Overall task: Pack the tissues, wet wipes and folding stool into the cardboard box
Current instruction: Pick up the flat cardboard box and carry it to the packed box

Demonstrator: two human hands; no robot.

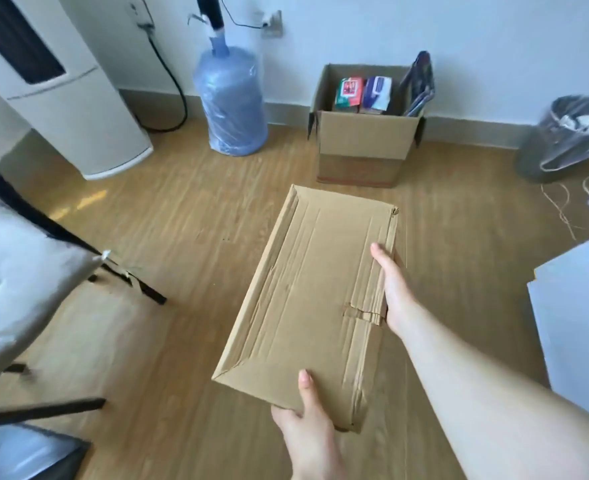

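Note:
An open cardboard box [364, 138] stands on the floor by the far wall. Inside it I see a red and green pack [348, 92], a blue and white pack [376, 93], and a dark folded item [419, 83] sticking up at its right side. In front of me I hold a flat creased cardboard piece [306, 299] above the floor. My left hand [306, 410] grips its near edge, thumb on top. My right hand [391, 285] grips its right edge.
A wrapped blue water jug [230, 98] stands left of the box. A white appliance [71, 109] is at far left, a chair with a grey cushion [19, 282] at left, a bin with a plastic bag [570, 136] at right, a white panel [580, 323] at near right.

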